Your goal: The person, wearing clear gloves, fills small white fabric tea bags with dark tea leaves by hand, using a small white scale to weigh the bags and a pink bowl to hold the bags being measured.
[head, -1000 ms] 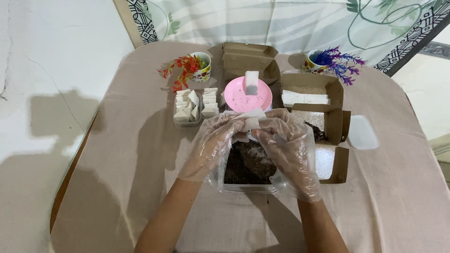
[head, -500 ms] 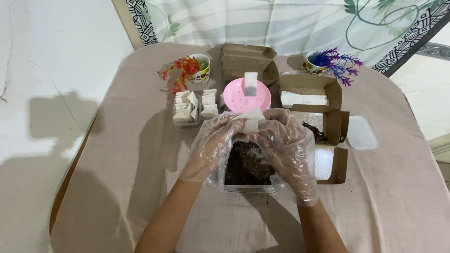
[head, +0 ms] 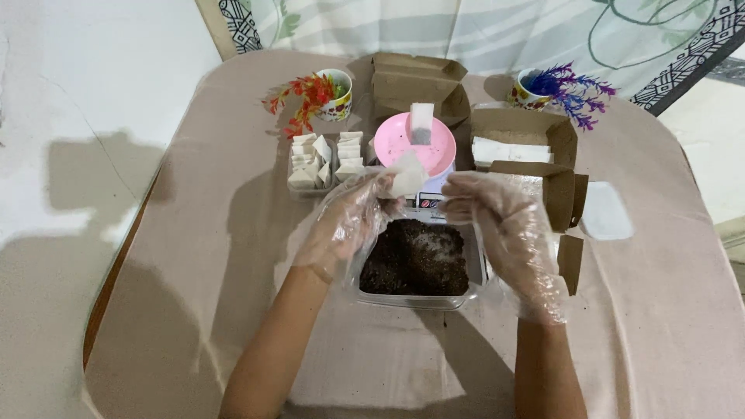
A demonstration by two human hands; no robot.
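Both my hands wear loose clear plastic gloves. My left hand [head: 349, 221] pinches a small white paper sachet [head: 406, 175] above the far edge of a clear plastic tub [head: 416, 299] filled with dark brown loose grains. My right hand [head: 508, 225] hovers over the tub's right side, fingers slightly spread, holding nothing that I can see. Just beyond the sachet stands a pink round dish [head: 423, 147] with one white sachet [head: 421, 124] standing on it.
A clear tray of several white sachets [head: 326, 159] sits left of the dish. Open brown cardboard boxes [head: 535, 147] lie behind and to the right. Two small cups hold a red plant [head: 314, 93] and a purple plant [head: 563, 84]. A white lid [head: 605, 211] lies at the right.
My hands were together over the tub on the sachet. They have separated: the left keeps the sachet, the right has drawn away to the right.
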